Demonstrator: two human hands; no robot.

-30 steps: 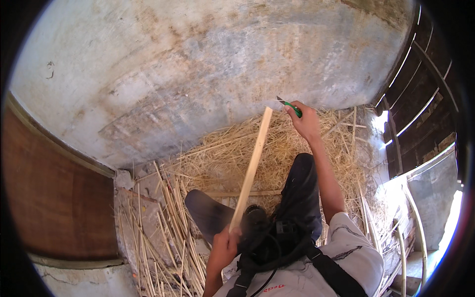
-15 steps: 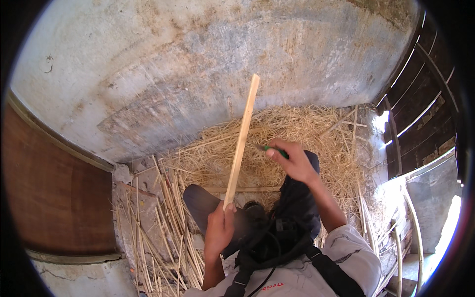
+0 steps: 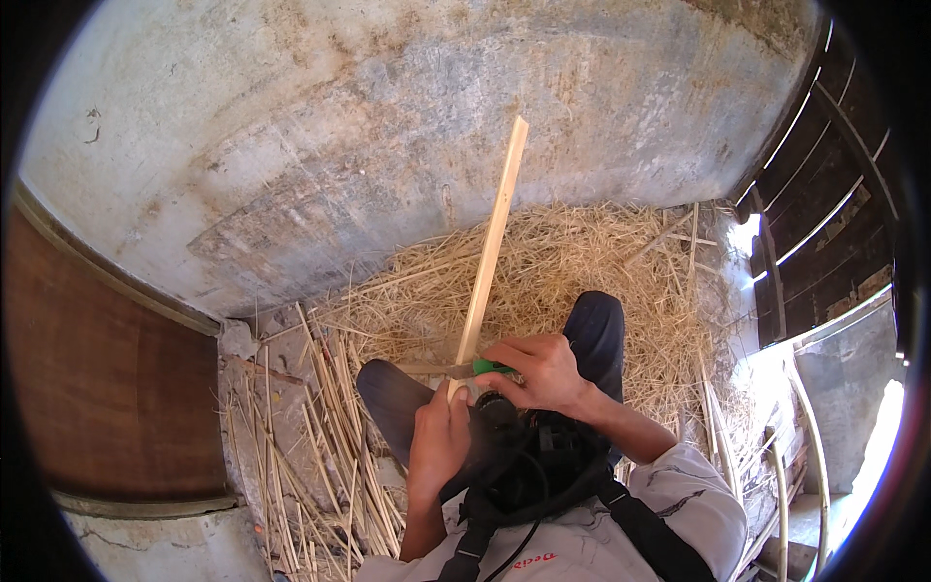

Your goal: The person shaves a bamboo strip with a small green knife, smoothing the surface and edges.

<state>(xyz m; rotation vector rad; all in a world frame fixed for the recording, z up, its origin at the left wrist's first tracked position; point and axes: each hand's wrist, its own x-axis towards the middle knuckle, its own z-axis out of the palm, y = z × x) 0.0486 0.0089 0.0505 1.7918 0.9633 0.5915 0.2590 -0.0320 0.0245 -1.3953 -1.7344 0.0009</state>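
A long, pale wooden strip (image 3: 493,242), likely split bamboo, points up and away from me, tilted slightly right. My left hand (image 3: 441,441) is closed on its near end, thumb along the top. In my right hand (image 3: 543,373) is a small knife (image 3: 493,367) with a green handle. Its short blade lies across the strip, just beyond my left thumb. My right fingers wrap the handle, and both hands are close together over my lap, between my bent knees.
Straw-like shavings (image 3: 611,252) cover the floor ahead and to the right. Several thin sticks (image 3: 320,436) lie in a heap at my left. A stained wall (image 3: 388,126) rises in front, a brown panel (image 3: 116,369) stands at left, and dark slats (image 3: 824,194) at right.
My right hand has moved down and left, bringing the knife from beside the strip onto its near end. The strip's far end has shifted up and slightly right.
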